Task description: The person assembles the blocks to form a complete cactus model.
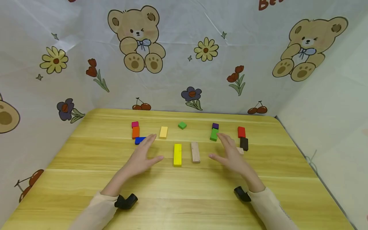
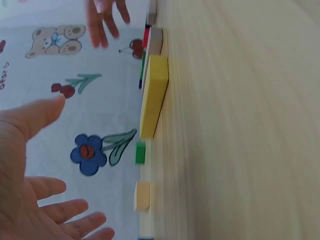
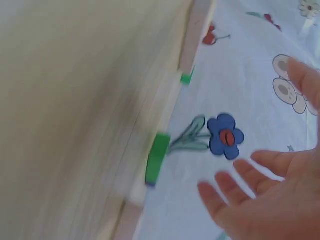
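Observation:
My left hand [image 1: 141, 160] hovers over the table with fingers extended and thumb spread, holding nothing. A blue block [image 1: 140, 140] lies partly hidden behind its fingers. My right hand [image 1: 230, 155] is likewise spread and bare, closest to a green block [image 1: 214, 134] and a pale block [image 1: 240, 150] it partly covers. Between the hands lie a long yellow block [image 1: 177, 155] and a long light-wood block [image 1: 195, 152], side by side. In the left wrist view the yellow block [image 2: 156, 95] stands out beyond the thumb; in the right wrist view the green block [image 3: 158, 158] lies left of the fingers.
Farther back sit a pink block [image 1: 135, 124] against an orange one [image 1: 136, 133], a pale yellow block [image 1: 163, 132], a green one [image 1: 182, 125], and a purple one [image 1: 215, 126]. At right, a red block [image 1: 241, 132] touches a dark block [image 1: 244, 144]. A printed cloth [image 1: 175, 38] hangs behind the table.

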A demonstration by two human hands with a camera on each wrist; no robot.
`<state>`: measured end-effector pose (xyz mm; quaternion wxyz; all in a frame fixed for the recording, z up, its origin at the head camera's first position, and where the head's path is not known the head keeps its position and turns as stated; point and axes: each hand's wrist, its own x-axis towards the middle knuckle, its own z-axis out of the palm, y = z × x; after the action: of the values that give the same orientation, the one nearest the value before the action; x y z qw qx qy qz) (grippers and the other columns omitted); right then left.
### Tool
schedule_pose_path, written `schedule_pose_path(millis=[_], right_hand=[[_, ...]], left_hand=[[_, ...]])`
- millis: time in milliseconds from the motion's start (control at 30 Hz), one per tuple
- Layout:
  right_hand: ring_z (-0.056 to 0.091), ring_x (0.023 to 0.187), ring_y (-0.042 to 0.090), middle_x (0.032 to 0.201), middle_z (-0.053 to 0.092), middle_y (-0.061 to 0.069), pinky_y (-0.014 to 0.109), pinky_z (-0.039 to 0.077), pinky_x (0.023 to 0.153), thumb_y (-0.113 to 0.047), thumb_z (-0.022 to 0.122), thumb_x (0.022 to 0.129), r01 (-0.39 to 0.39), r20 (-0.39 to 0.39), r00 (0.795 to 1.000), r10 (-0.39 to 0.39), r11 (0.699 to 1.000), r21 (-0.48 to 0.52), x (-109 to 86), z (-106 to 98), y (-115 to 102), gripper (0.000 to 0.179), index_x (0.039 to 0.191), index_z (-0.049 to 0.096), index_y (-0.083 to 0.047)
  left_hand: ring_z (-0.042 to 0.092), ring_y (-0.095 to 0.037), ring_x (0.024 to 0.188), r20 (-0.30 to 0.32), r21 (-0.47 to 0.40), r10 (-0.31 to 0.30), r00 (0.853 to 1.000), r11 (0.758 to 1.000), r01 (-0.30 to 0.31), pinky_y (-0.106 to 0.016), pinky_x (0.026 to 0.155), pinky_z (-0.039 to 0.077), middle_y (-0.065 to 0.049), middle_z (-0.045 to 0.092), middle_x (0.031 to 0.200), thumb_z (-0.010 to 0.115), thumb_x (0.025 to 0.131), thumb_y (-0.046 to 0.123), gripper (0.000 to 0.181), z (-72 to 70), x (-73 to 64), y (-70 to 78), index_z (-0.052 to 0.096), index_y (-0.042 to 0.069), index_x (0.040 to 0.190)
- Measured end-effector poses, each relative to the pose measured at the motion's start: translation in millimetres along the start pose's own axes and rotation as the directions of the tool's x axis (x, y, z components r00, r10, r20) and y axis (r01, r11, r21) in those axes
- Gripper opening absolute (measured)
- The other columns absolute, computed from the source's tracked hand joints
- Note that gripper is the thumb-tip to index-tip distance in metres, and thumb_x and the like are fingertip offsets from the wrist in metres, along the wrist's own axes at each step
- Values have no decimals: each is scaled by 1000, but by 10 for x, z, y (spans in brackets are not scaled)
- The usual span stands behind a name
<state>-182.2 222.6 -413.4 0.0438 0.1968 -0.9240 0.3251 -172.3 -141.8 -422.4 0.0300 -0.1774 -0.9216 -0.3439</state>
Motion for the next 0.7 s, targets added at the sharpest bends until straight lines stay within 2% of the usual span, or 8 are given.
schedule_pose_path(millis=[133,267,367,500,700], right_hand=[[32,137,44,154,27,22,63,34,107,-22,81,80,-12,127,992,-17,975,221,176,94,-38,95,154,24,-4],[30,139,40,156,24,17,59,32,111,-21,85,76,-80,236,972,0,941,329,312,215,3,103,155,20,-6],[29,140,37,158,23,12,58,29,113,-22,87,73,-132,283,959,26,923,363,383,281,26,106,156,21,-10],[31,138,37,156,26,14,57,28,114,-19,86,72,-141,313,949,21,919,367,441,340,60,104,155,24,-7],[36,132,35,145,35,19,52,32,113,-15,86,72,-130,334,942,4,926,355,466,398,108,98,151,29,-1]], left_hand=[[32,-41,143,69,-165,0,998,986,11,-66,108,32,-16,27,159,78,82,38,94,140,151,98,26,10,155],[38,-39,139,150,-290,-6,989,956,50,-61,109,35,-16,28,158,82,79,32,98,294,284,83,25,11,156],[40,-37,137,200,-359,-2,980,930,75,-55,112,35,-17,31,155,84,76,29,100,376,362,51,26,9,155],[39,-35,137,242,-395,13,970,914,86,-50,115,32,-17,31,155,86,73,27,100,438,418,-1,30,7,154],[37,-34,138,256,-383,51,965,922,53,-49,116,30,-16,33,154,88,71,22,98,479,433,-56,34,1,150]])
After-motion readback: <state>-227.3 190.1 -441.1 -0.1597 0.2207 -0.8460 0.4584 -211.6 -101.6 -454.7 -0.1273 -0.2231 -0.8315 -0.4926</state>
